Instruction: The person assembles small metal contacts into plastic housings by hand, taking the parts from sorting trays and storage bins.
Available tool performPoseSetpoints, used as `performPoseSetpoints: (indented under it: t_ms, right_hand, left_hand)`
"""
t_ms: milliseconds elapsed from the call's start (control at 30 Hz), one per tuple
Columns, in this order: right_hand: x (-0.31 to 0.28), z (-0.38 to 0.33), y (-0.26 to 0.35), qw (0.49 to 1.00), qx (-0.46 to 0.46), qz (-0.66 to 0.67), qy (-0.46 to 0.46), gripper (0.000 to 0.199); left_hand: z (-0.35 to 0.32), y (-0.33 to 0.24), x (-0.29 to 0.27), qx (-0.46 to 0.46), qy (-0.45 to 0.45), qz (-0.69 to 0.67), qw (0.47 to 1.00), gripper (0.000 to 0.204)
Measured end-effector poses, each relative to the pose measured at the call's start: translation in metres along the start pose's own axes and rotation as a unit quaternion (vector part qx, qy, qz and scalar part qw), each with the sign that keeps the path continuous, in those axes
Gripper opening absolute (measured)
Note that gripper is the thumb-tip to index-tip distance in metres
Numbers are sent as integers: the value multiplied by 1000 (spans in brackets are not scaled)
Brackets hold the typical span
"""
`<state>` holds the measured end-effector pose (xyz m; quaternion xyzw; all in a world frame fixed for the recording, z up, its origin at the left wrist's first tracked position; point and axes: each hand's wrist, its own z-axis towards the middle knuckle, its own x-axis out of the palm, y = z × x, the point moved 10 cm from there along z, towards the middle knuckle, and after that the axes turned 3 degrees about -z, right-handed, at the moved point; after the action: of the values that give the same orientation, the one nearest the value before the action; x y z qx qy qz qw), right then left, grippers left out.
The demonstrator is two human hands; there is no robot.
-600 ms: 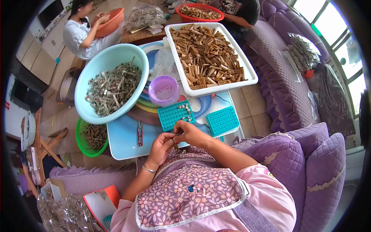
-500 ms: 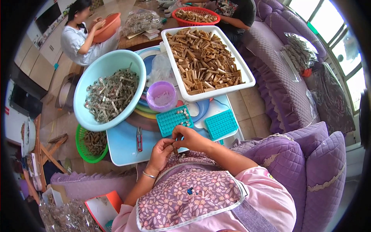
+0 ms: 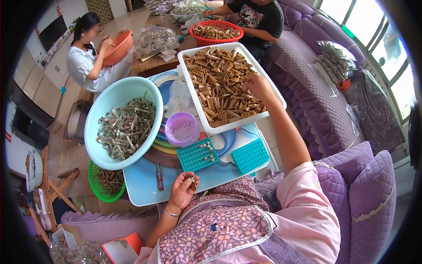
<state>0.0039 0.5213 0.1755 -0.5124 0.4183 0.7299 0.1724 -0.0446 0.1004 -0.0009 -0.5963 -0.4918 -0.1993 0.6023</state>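
Observation:
My left hand (image 3: 180,193) is closed near my apron, with a small brown trough-shaped piece (image 3: 193,183) upright between thumb and fingers. My right hand (image 3: 260,87) is stretched out over the white tray (image 3: 181,66), its curled fingertips among the loose brown pieces (image 3: 220,75). Whether it grips one is hidden. Between my hands and the tray lies a teal grid tray (image 3: 191,159) with several small whitish round parts at its right side. A second teal grid tray (image 3: 250,156) sits to its right. The red-handled snips (image 3: 160,178) lie left of my left hand.
A pale blue basin (image 3: 90,127) of clear-and-metal parts tilts at the left, above a green basket (image 3: 93,187). A purple bowl (image 3: 181,137) stands mid-table. Across are two people, one with an orange basin (image 3: 118,49), the other by a red basket (image 3: 215,42).
My right hand has left my left hand and reached forward into the tray of brown pieces. My left hand has stayed near my apron, a brown piece now showing in its fingers.

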Motion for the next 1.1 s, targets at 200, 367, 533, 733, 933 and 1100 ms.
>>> performPoseSetpoints:
  t_ms: [200,367,533,733,933,1100]
  right_hand:
    - [30,-1,29,996,-65,-58,-36,29]
    - [25,-12,31,992,-33,113,35,32]
    - [0,-64,56,969,-96,203,-102,35]
    - [28,-186,131,893,-136,429,-14,22]
    - [68,-273,177,903,-251,348,7,17]
    - [64,-288,187,898,-292,329,15,19]
  left_hand:
    - [1,-1,1,5,6,-9,1000,20]
    - [-2,0,2,8,17,0,1000,20]
    - [-6,0,2,12,0,-20,1000,20]
    - [-9,-10,17,51,-38,20,998,19]
    - [-8,-31,38,103,-52,45,992,20]
    - [-16,-38,24,141,-96,47,984,21]
